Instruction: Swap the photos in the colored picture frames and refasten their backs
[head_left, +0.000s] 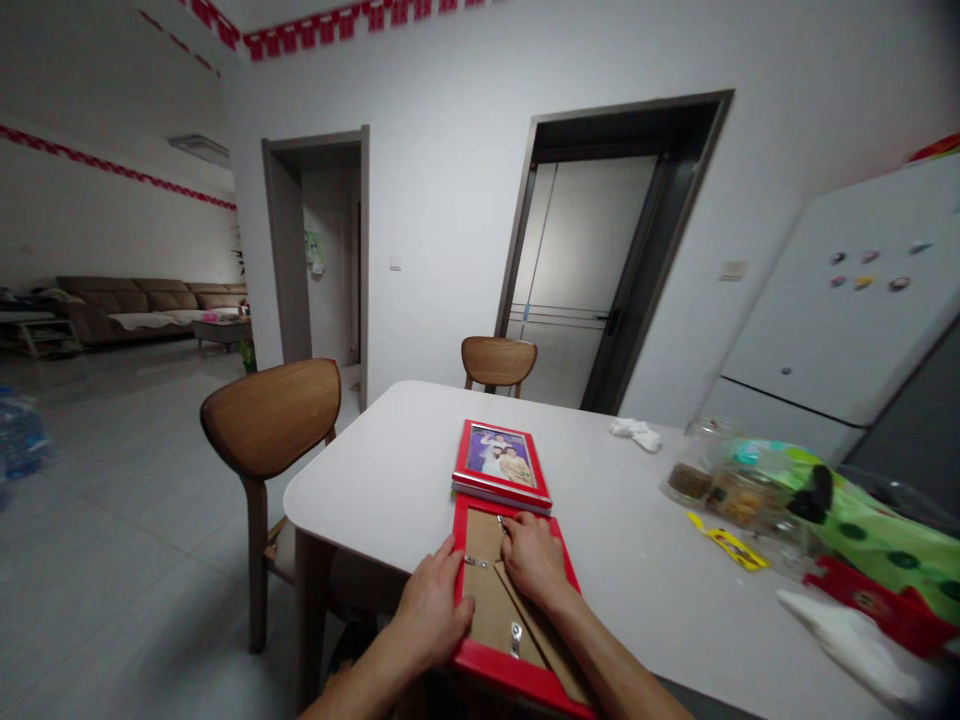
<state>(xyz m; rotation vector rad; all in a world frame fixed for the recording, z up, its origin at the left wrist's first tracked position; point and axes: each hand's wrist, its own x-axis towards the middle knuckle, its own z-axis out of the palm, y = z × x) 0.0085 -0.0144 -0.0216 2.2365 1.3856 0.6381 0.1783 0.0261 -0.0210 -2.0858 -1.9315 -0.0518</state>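
A red picture frame [510,669] lies face down at the near edge of the table, its brown backing board [484,602] showing. My left hand [433,605] holds the frame's left side, with the thumb resting on the backing. On the upper part of the back, my right hand [534,558] has its fingers closed at a small metal clip [501,522]. Other metal pieces sit at the left side [476,563] and near the bottom [516,638]. A brown stand flap [534,625] runs slantwise under my right wrist. Just beyond, a red framed photo [499,456] lies face up on a stack.
The white table [382,470] has jars [690,480], a yellow packet [727,543], a green bag [862,520] and a red box [877,600] on its right. A crumpled tissue [636,433] lies farther back. Wooden chairs stand at the left [277,420] and far side [499,360].
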